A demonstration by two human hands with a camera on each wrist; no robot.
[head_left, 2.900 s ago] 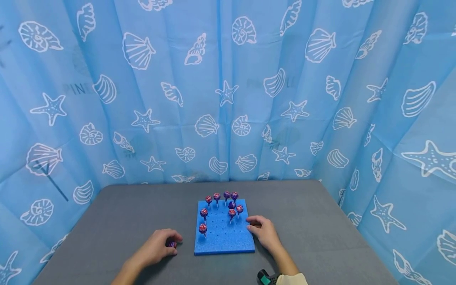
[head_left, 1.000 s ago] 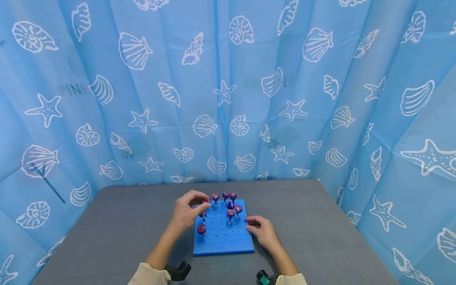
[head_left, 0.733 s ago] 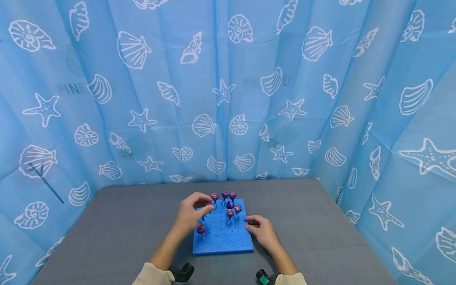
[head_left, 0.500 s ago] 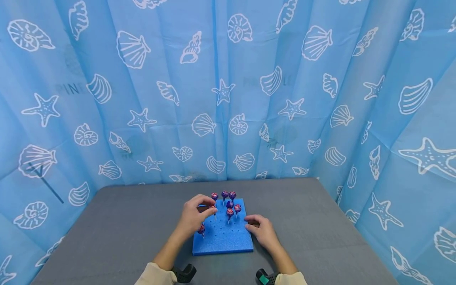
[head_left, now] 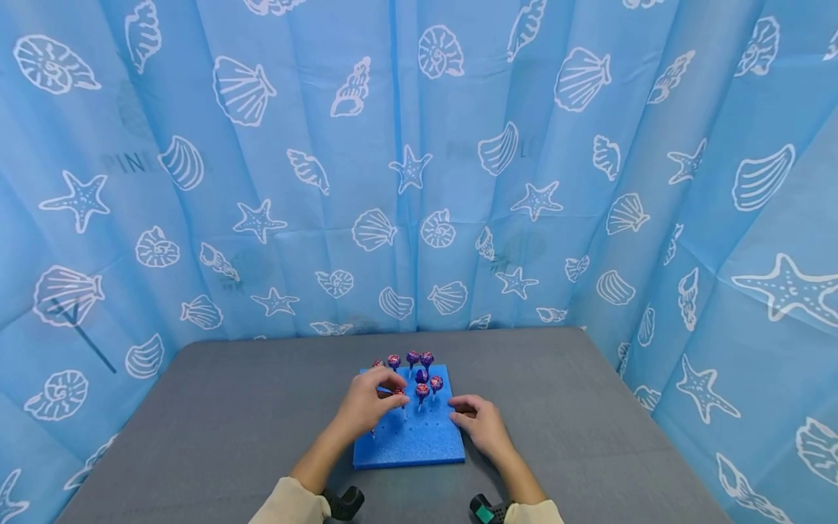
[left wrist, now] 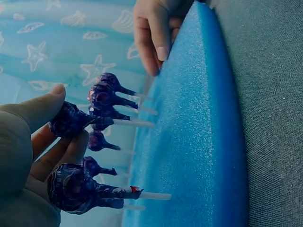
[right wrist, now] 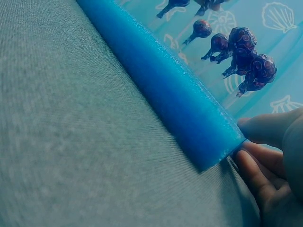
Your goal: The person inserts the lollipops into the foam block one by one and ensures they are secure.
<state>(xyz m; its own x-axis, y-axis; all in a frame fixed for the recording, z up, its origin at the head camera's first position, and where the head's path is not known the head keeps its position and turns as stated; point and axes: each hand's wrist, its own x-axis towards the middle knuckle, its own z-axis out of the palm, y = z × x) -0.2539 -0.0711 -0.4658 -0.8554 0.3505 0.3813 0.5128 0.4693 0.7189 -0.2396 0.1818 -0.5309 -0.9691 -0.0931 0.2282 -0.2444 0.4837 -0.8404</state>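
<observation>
My left hand point(head_left: 368, 400) pinches a wrapped lollipop point(left wrist: 70, 121) by its head, between thumb and fingers. Its white stick points down at the blue foam board point(head_left: 425, 447), over the left-middle holes. Several other lollipops point(head_left: 422, 391) stand upright in the board, mostly along its back and right side. One at the left, a lollipop point(left wrist: 71, 189) close to my left hand, is largely hidden by that hand in the head view. My right hand point(head_left: 483, 423) holds the board's right edge, with thumb and fingers around its corner in the right wrist view.
The board lies on a grey cloth-covered table point(head_left: 262, 386). Rows of small holes show in its surface. Behind and at both sides hangs a blue curtain point(head_left: 406, 218) with white shell and starfish prints. Dark wrist devices point(head_left: 345, 502) sit at both cuffs.
My left hand has come from the table at left, with a lollipop, to the board's back left, then forward and right over its middle. My right hand stays at the edge.
</observation>
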